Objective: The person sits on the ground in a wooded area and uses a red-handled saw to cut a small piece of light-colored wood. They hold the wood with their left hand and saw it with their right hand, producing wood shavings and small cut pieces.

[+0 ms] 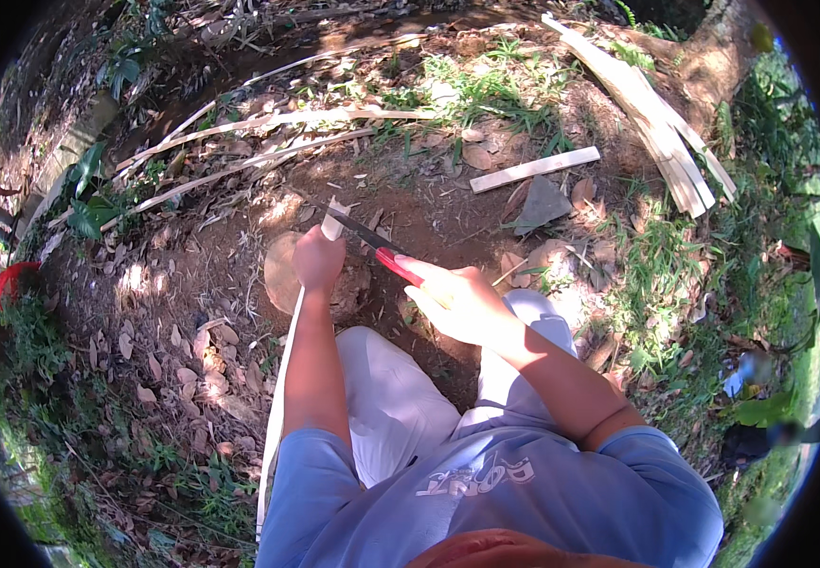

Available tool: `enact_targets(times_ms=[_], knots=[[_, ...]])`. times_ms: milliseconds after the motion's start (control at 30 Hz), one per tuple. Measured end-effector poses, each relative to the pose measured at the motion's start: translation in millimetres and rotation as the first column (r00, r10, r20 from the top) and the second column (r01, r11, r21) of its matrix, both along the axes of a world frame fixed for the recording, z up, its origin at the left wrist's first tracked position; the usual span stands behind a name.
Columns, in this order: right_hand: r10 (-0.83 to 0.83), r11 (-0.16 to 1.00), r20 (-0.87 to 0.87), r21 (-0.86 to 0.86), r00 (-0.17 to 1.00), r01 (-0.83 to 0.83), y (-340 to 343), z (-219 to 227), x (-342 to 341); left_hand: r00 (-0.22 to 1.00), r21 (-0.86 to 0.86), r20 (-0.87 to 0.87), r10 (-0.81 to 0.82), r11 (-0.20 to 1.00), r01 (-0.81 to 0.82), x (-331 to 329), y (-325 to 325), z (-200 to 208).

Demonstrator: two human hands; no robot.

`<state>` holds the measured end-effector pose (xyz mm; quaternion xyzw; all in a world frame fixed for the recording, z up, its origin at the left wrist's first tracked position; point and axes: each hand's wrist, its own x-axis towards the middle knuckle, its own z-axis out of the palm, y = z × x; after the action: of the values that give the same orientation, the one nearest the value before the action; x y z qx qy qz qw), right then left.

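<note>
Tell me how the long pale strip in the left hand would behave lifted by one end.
The long pale strip looks very narrow for its length, so it would probably flex or sag. That slenderness also suggests it is light. It looks flat where it pokes out beyond the left hand, so rolling seems unlikely.

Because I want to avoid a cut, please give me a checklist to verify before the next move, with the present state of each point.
1. Red-handled knife gripped by its handle in the right hand: ok.
2. Pale wooden strip held in the left hand: ok.
3. Left hand well away from the blade: not ok; the blade crosses the strip just beyond the fist.
4. Strip pressed firmly on the cut log: cannot tell from above.
5. Short strip lying apart from the hands: ok, on the ground ahead and to the right.
</note>
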<state>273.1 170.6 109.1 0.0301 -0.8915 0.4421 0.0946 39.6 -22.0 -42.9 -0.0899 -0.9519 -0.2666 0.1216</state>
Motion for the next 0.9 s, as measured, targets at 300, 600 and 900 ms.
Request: enact_targets(times_ms=[300, 600, 900], knots=[[0.027, 0.996, -0.006, 0.085, 1.0, -0.026, -9.7, 8.0, -3.7, 0.999, -0.007, 0.011, -0.047, 0.999, 0.047, -3.0, -2.2, 5.6], [-0.064, 0.978, 0.051, 0.203, 0.997, 0.052, -17.4, 2.0, 4.9, 0.998, 0.014, 0.054, -0.041, 0.999, 0.04, 8.5, 2.4, 18.2], [-0.041, 0.993, -0.088, 0.103, 0.995, 0.05, -25.2, 10.4, 3.9, 0.991, 0.098, 0.125, -0.036, 0.995, 0.024, 18.7, 2.7, 27.2]])
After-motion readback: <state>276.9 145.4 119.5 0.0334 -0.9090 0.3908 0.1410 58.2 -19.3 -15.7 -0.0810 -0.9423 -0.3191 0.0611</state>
